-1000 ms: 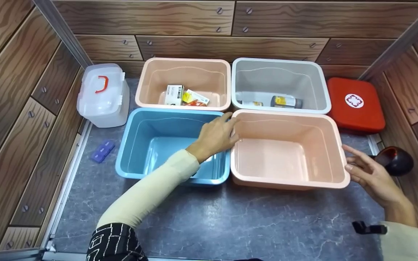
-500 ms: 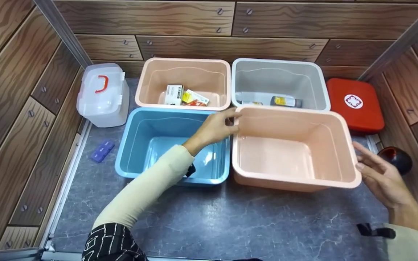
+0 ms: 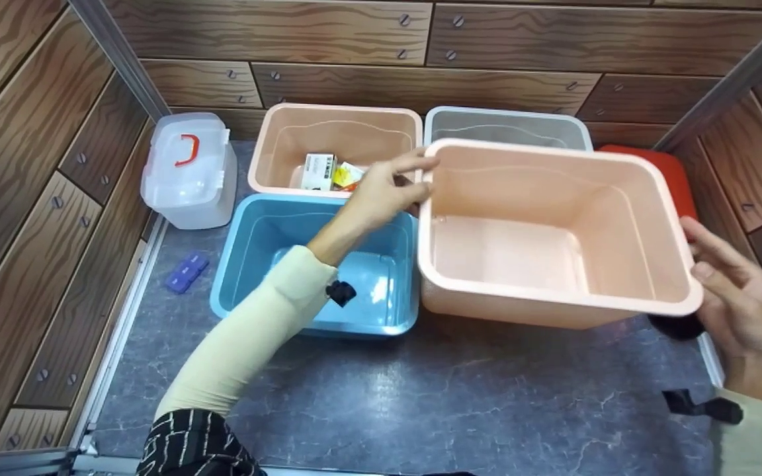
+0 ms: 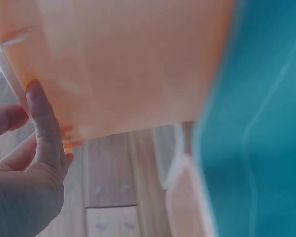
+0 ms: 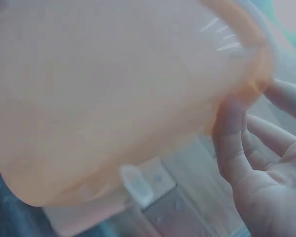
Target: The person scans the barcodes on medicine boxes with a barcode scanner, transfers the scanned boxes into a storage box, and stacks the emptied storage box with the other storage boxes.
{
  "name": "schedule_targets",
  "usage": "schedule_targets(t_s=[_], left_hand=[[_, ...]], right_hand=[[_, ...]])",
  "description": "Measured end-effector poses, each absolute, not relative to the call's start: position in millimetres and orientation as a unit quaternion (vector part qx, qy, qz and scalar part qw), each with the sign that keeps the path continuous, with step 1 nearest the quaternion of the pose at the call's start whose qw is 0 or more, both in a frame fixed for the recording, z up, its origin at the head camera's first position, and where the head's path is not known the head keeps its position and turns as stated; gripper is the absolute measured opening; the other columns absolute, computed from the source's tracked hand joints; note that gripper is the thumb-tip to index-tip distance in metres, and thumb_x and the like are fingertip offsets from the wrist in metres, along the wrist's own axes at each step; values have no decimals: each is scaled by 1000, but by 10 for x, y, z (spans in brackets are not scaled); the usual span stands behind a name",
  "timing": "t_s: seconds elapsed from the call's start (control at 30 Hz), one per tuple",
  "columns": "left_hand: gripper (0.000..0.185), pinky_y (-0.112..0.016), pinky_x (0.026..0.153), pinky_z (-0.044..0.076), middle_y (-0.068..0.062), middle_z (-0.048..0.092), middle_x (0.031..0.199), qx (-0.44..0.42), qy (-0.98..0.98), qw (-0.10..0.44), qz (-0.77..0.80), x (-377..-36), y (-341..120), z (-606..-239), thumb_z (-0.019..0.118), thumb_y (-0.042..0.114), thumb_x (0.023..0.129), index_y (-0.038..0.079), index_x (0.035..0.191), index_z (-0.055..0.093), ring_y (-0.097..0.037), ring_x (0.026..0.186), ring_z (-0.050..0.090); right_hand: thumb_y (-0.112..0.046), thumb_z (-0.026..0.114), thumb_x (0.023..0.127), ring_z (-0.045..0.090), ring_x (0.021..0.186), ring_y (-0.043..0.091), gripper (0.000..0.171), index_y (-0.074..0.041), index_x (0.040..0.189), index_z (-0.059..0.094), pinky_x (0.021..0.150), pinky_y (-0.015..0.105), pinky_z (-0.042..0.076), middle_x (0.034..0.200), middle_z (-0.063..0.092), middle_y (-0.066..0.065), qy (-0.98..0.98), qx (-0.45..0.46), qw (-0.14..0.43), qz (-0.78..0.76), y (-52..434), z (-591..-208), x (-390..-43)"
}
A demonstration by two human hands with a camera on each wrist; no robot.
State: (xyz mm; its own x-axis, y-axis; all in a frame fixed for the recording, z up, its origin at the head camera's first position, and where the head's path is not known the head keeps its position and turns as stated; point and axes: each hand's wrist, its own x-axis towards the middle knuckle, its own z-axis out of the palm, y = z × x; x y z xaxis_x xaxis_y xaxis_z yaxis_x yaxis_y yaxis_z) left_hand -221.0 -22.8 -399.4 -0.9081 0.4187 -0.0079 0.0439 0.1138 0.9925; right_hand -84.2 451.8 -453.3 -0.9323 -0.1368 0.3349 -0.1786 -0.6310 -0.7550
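Note:
An empty peach plastic bin point(image 3: 507, 258) hangs raised at the front right, overlapping the grey bin behind it. My left hand point(image 3: 384, 192) grips its left rim between thumb and fingers. At the opposite end, my right hand point(image 3: 748, 297) holds the right rim. In the left wrist view, fingers point(image 4: 39, 113) lie against the bin's outer wall point(image 4: 128, 69) and rim. The right wrist view shows the bin's outside point(image 5: 98, 98) with a finger pressed under the lip. Left of it stands the blue bin point(image 3: 381, 329), partly below my left forearm.
Behind the blue bin, a second peach bin point(image 3: 341, 108) holds small medicine boxes point(image 3: 318, 172). The grey bin point(image 3: 507, 114) and red case point(image 3: 675, 175) are partly covered. A clear lidded box point(image 3: 186, 185), purple pill organizer point(image 3: 187, 272) and black round object point(image 3: 675, 327) are nearby.
Both hands have raised the front peach bin off the tabletop and shifted it right. It now blocks the bottles in the grey bin and much of the red case.

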Motion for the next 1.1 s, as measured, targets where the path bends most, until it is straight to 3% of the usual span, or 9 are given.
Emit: schedule_targets(t_s=[0.23, 0.37, 0.47, 0.63, 0.77, 0.93, 1.1], left_hand=[[46, -34, 75, 67, -1, 48, 172, 166, 731, 101, 654, -2180, -459, -3849, 71, 11, 102, 4, 147, 68, -20, 98, 75], [47, -34, 77, 67, -2, 48, 172, 185, 713, 92, 669, -2173, -557, -3793, 71, 12, 104, 3, 149, 65, -34, 114, 76], [47, -33, 76, 67, -3, 49, 171, 193, 700, 85, 682, -2174, -634, -3709, 70, 10, 104, 1, 150, 64, -41, 119, 75], [44, -28, 73, 65, -6, 50, 170, 164, 705, 58, 687, -2167, -869, -3551, 72, 8, 102, 0, 145, 68, -21, 103, 78], [41, -21, 67, 60, -8, 55, 166, 133, 715, 35, 685, -2177, -1160, -3527, 74, 9, 101, -1, 140, 71, -6, 89, 74], [35, -22, 65, 62, -8, 73, 142, 70, 719, 11, 691, -2184, -1589, -3576, 79, 14, 99, 4, 132, 78, -6, 76, 74], [27, -25, 71, 65, -7, 78, 130, 10, 692, -7, 722, -2187, -1993, -3619, 84, 14, 96, 6, 122, 83, -9, 82, 78]], right_hand=[[25, 38, 103, 73, 112, 39, 56, 21, 159, 30, 87, 40, 66, 127, 68, 36, -391, 199, 38, 898, 4304, -4272, -937], [25, 41, 102, 73, 107, 38, 55, 22, 157, 33, 82, 39, 67, 125, 68, 36, -384, 197, 53, 900, 4233, -4153, -1006], [25, 44, 101, 73, 108, 37, 56, 23, 156, 35, 85, 38, 66, 122, 69, 35, -391, 194, 65, 897, 4157, -4088, -1045], [25, 51, 99, 73, 112, 38, 59, 22, 156, 38, 93, 41, 65, 125, 71, 36, -392, 201, 64, 895, 3908, -4052, -1115], [25, 50, 99, 74, 115, 37, 63, 15, 160, 37, 96, 42, 64, 126, 72, 34, -402, 212, 25, 890, 3599, -4102, -1158], [24, 52, 100, 75, 117, 33, 66, 8, 163, 40, 97, 40, 64, 127, 73, 28, -456, 224, -13, 861, 3104, -4145, -1179], [23, 58, 98, 75, 114, 27, 75, 7, 167, 32, 96, 36, 64, 123, 75, 20, -507, 233, -33, 830, 2615, -4129, -1206]])
